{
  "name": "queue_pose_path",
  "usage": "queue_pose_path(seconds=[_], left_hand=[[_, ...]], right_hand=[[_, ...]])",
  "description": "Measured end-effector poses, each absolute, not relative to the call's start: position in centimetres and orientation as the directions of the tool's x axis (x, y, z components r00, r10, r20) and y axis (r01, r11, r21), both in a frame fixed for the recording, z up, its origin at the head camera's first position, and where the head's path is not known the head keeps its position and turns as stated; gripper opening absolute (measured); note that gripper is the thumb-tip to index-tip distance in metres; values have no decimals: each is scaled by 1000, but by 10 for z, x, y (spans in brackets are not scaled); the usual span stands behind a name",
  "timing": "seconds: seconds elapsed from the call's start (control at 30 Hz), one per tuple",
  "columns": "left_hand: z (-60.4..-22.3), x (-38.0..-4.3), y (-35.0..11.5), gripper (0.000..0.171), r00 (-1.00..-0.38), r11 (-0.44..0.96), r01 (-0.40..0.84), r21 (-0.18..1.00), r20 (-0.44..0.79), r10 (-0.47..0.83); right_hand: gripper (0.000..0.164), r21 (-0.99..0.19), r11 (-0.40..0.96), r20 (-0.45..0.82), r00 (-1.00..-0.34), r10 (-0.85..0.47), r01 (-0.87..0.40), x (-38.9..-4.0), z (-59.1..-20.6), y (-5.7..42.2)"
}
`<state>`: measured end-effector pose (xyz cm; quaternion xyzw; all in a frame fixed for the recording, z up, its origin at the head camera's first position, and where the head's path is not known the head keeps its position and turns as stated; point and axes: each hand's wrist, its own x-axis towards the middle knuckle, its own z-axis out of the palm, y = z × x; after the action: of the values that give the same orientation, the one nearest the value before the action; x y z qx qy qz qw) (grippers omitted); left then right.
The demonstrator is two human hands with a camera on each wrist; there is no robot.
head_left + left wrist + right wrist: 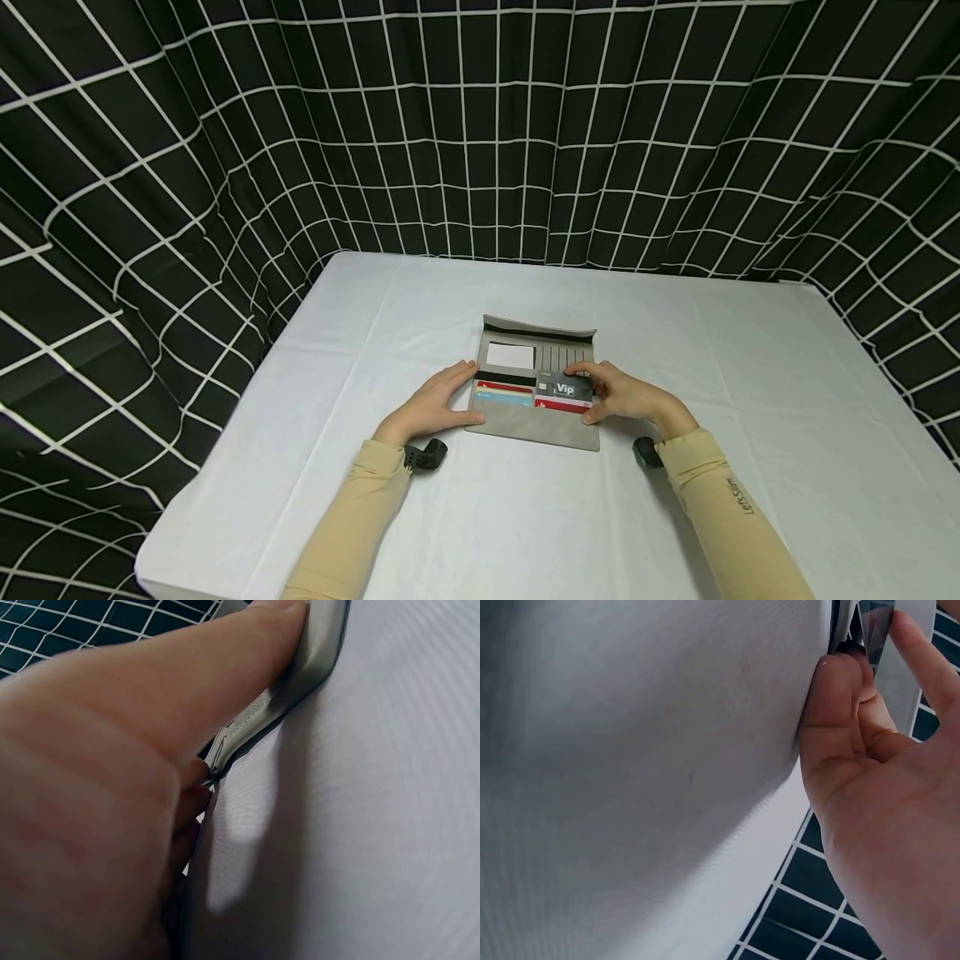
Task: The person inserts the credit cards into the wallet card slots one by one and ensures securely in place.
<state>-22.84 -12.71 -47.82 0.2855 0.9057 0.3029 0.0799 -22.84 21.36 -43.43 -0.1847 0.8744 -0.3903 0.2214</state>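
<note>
An unfolded light-grey wallet (517,423) lies on the table with cards in its pockets. My left hand (431,404) rests along its left edge, the thumb on the lower panel; in the left wrist view the thumb (225,660) reaches over the wallet's edge (322,652). At the right, my right hand (626,396) holds a dark grey card marked "Vip" (576,389), index finger at its top edge and thumb near the wallet's right side. The right wrist view shows curled fingers (832,697) beside the dark card (875,634).
Left pockets hold red and light-blue cards (502,399); a red-and-white card (562,406) sits below the Vip card. A white panel (511,356) and several slots are on the upper half. White cloth covers the table (480,517); a black gridded curtain (480,125) surrounds it.
</note>
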Motion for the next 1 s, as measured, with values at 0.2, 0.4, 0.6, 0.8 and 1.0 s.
queue_pose_path(seconds=[0.2,0.4,0.6,0.8,1.0], left_hand=[[-477,-229,-127,89,-825,656,469,591,29,564],[-478,-228,-127,88,-821,647,476,596,37,570],[-477,-228,-127,88,-825,654,468,594,29,565],[-475,-227,-126,88,-822,648,476,595,37,569],[-475,-227,-126,87,-819,646,480,593,39,573]], right_hand=[[75,-760,629,-251,-821,-513,-161,-228,-431,213],[75,-749,643,-261,-822,-506,-158,-227,-430,211],[74,-747,644,-261,-818,-514,-166,-228,-430,212],[72,-754,626,-240,-803,-546,-200,-227,-428,214],[68,-763,597,-197,-789,-582,-249,-225,-429,215]])
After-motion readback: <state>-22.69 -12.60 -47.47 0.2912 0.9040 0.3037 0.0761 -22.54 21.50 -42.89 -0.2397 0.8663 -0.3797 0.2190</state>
